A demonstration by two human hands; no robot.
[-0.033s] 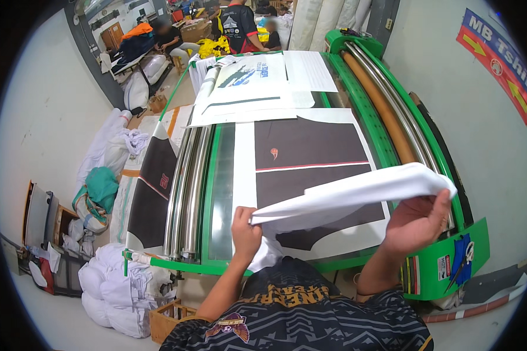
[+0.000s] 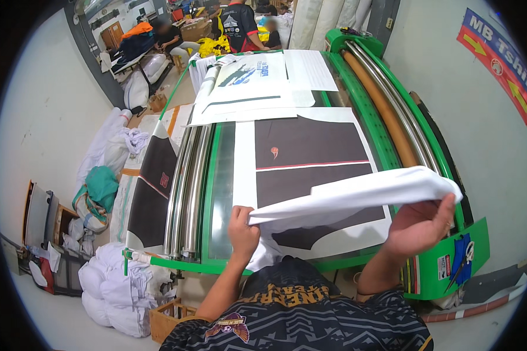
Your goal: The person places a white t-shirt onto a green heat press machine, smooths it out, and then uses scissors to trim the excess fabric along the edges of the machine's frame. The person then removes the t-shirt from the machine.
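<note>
A folded piece of white fabric [image 2: 363, 191] stretches between my hands above the near part of the machine bed. My left hand [image 2: 243, 233] is closed round its left end, and some of the fabric hangs down beside that wrist. My right hand [image 2: 420, 227] grips the other end between thumb and fingers, with the fabric bulging over the fingertips. Beneath lies a white paper sheet with a dark printed shirt panel [image 2: 310, 140], crossed by a red and white stripe. The held fabric covers part of its lower half.
The green-framed machine has steel rollers [image 2: 187, 193] at left and a brown roller [image 2: 380, 105] at right. White printed sheets [image 2: 249, 76] lie at its far end. Scissors [image 2: 467, 257] hang at the near right corner. White cloth bundles [image 2: 117, 289] sit at left; people are farther back.
Both hands and the fabric have shifted very slightly, the right end a little farther right. Both grips stay the same.
</note>
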